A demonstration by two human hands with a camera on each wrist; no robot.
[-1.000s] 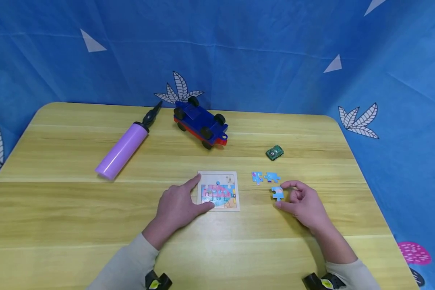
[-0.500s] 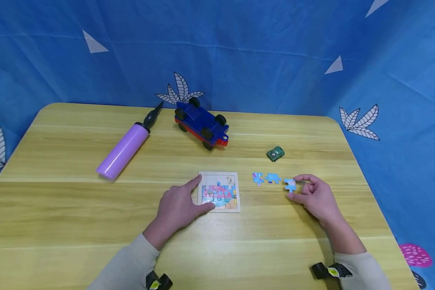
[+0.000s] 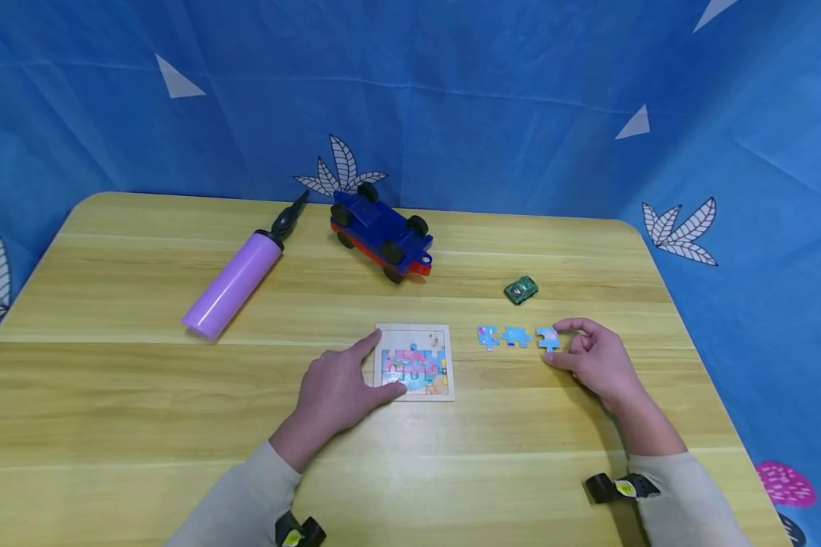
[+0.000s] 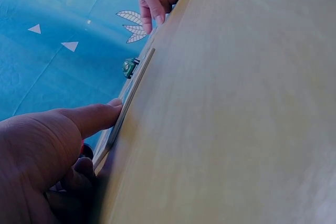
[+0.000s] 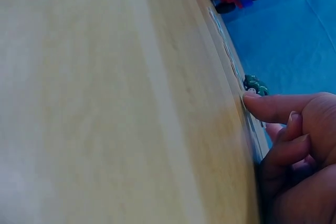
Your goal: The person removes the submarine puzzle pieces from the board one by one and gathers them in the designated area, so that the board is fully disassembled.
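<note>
Left sleeve (image 3: pixel 241 497): beige, behind left hand (image 3: pixel 334 387)
Right sleeve (image 3: pixel 687 497): beige, behind right hand (image 3: pixel 600 365)
Wrist straps (image 3: pixel 646 486): black, yellow patches (image 3: pixel 626 488)

"How's your puzzle board (image 3: pixel 404 336) lying?"
"Flat, pale-rimmed, with fitted pink-and-blue pieces (image 3: pixel 413 363) filling its six o'clock side."
"And your loose ones?"
"A row toward its three o'clock, all mostly blue: near piece (image 3: pixel 488 337), middle piece (image 3: pixel 517 336), far piece (image 3: pixel 546 338), which you're pinching."

L grip (image 4: pixel 44 153) on brd (image 4: pixel 137 81) edge

Pink-and-blue puzzle (image 3: pixel 413 365), green toy car (image 3: pixel 521 290)
</note>
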